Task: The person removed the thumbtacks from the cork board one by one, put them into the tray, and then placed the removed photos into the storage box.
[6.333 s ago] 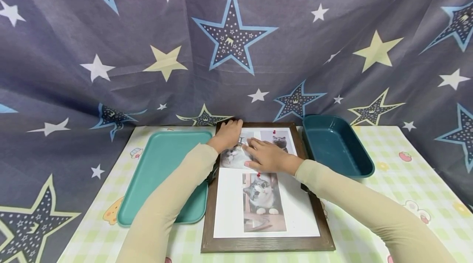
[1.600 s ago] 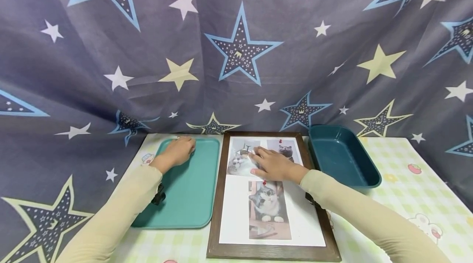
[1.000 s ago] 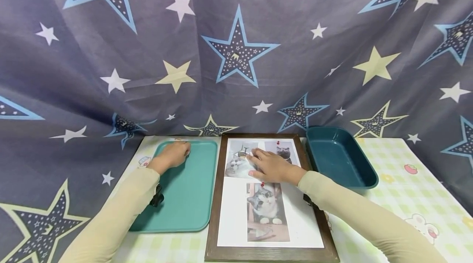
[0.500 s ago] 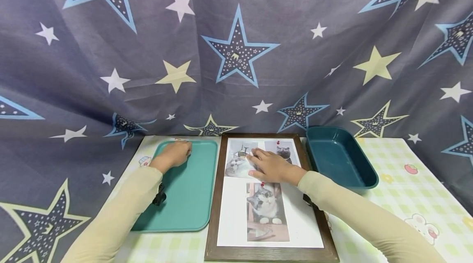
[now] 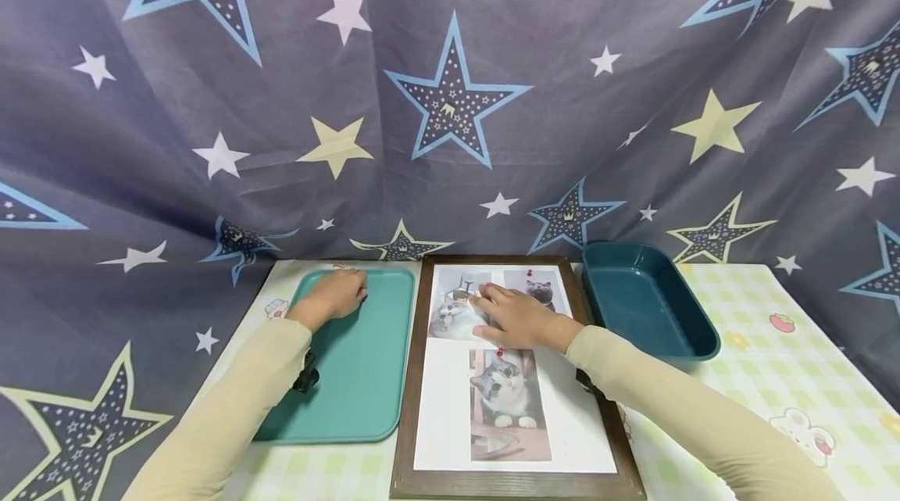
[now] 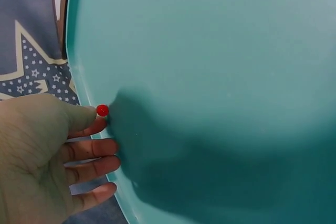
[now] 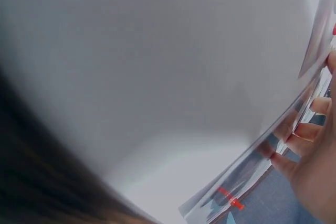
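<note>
Over the far end of the teal tray (image 5: 358,376), the left hand (image 5: 337,294) pinches a small red push pin (image 6: 102,110) between thumb and index finger; only the pin's round head shows in the left wrist view. The right hand (image 5: 519,317) rests with fingers spread on the cat photo (image 5: 446,319) at the upper left of the white, brown-framed board (image 5: 583,407). No pin shows in that photo. Red pins stand at the top of the upper right cat photo (image 5: 540,291) and of the lower cat photo (image 5: 506,407).
A dark teal deep box (image 5: 650,309) stands right of the board. A checkered cloth (image 5: 766,360) covers the table, and a star-patterned curtain (image 5: 548,32) hangs behind it.
From the board's upper left corner, the left hand has moved left to the tray, where a red pin shows in its fingers now. The right hand stays on the photo.
</note>
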### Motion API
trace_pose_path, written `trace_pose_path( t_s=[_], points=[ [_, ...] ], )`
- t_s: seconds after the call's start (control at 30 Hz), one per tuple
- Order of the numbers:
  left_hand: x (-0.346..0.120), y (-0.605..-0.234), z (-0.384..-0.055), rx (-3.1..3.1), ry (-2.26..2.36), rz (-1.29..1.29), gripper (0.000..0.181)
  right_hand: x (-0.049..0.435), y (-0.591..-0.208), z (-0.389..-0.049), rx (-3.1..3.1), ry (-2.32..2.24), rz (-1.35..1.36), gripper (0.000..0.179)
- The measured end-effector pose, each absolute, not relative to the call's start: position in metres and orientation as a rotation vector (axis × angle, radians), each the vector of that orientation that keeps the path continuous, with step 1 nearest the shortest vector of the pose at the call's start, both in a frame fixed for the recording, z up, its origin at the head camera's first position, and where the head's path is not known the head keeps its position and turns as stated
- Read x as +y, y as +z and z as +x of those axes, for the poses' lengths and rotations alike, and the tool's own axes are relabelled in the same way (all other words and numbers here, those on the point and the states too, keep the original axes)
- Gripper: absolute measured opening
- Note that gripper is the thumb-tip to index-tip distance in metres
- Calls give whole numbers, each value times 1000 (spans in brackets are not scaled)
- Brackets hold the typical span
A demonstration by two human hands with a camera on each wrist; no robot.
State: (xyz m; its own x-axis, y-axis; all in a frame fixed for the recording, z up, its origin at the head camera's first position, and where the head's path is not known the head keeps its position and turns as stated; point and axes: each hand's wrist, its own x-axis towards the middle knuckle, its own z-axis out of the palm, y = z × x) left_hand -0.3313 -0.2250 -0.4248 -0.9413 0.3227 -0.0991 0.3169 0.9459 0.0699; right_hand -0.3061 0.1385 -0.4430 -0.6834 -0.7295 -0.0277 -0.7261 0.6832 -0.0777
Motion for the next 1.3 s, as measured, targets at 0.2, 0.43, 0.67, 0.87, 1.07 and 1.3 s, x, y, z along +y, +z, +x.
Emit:
trace_pose_path(
  t_s=[0.2,0.43,0.67,0.87,1.07,1.3],
  points=[
    [-222,-428,-331,2963,93,423,15,138,-445,-305,2808,-74,-1162,72],
    [-221,-429,-330,2947,111,411,17,138,-445,-305,2805,-55,-1152,72],
    [-223,-425,-330,2939,192,395,18,138,-439,-306,2794,-75,-1181,69],
    [-223,-423,-331,2935,226,405,18,137,-440,-307,2799,-53,-1191,70],
    [-221,-422,-332,2928,285,389,31,137,-440,-306,2788,-50,-1175,71],
    [-212,-416,-334,2950,435,401,44,137,-439,-305,2791,-58,-1159,71]
  ],
)
